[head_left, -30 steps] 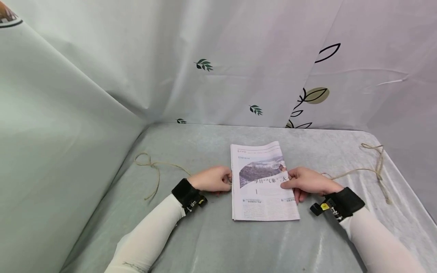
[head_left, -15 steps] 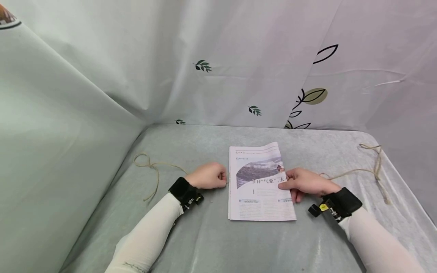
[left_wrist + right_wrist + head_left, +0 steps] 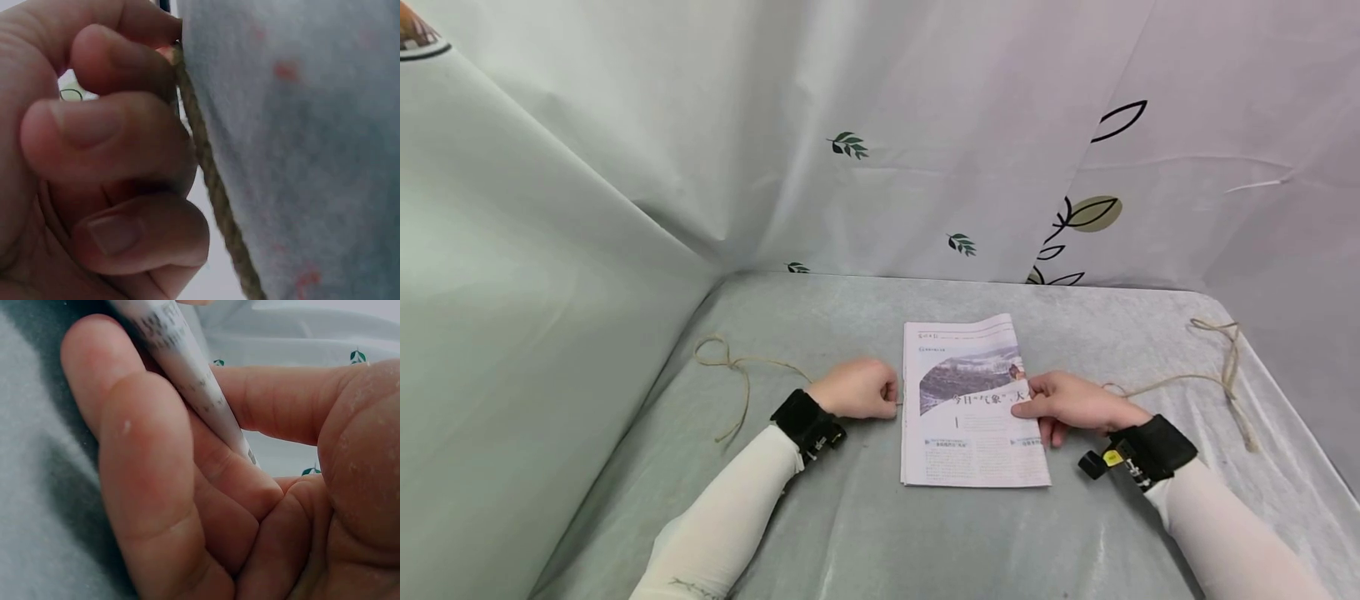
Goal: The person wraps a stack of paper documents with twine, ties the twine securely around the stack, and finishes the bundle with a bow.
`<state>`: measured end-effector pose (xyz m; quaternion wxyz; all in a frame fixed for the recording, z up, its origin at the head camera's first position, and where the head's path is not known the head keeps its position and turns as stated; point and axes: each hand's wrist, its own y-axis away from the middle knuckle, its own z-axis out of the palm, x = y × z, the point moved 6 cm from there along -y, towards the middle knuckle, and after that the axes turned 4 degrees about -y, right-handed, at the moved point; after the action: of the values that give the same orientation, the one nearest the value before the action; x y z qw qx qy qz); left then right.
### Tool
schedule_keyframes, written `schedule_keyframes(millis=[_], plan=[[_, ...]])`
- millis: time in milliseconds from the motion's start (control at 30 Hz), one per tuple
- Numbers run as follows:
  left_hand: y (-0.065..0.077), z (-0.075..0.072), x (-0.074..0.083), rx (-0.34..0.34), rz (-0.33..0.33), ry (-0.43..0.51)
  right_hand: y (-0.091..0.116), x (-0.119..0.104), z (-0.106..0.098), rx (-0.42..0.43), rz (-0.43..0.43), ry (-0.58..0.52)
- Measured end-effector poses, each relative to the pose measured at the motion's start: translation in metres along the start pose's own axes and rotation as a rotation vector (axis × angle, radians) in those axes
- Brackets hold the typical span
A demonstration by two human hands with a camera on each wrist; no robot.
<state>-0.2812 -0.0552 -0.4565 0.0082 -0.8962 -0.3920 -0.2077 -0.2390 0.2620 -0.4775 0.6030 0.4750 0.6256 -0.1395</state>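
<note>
A folded newspaper (image 3: 973, 417), thin, matte and rectangular, its far right corner curling up, lies on a pale grey, softly wrinkled cloth (image 3: 850, 533); its top page carries a curved landscape photo (image 3: 962, 382) above columns of print. Coarse, tan, twisted twine (image 3: 212, 178) shows on both sides of the newspaper, knotted into a loose loop on its left and bent into a long loop well to its right. Behind the newspaper hangs a smooth white sheet (image 3: 895, 200) printed with leaves. Just left of the newspaper, the left hand (image 3: 856, 389) has its fingers curled, thumb and forefinger pinching the twine, a short bit of which spans the gap to the paper. At the newspaper's right edge, the right hand (image 3: 1071, 402) grips the paper, thumb flat on the printed side and the other fingers beneath, so that the edge sits between them. Compared with one second ago, the newspaper and right hand sit slightly farther left; the left hand, then against the newspaper's left edge, is now a little apart from it, with the bit of twine visible between.
</note>
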Motion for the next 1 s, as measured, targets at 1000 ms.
schedule_keyframes(millis=[1000], plan=[[0.045,-0.039,-0.073,-0.123,-0.359,0.047,0.025,0.008,-0.047,0.346,0.116,0.415]])
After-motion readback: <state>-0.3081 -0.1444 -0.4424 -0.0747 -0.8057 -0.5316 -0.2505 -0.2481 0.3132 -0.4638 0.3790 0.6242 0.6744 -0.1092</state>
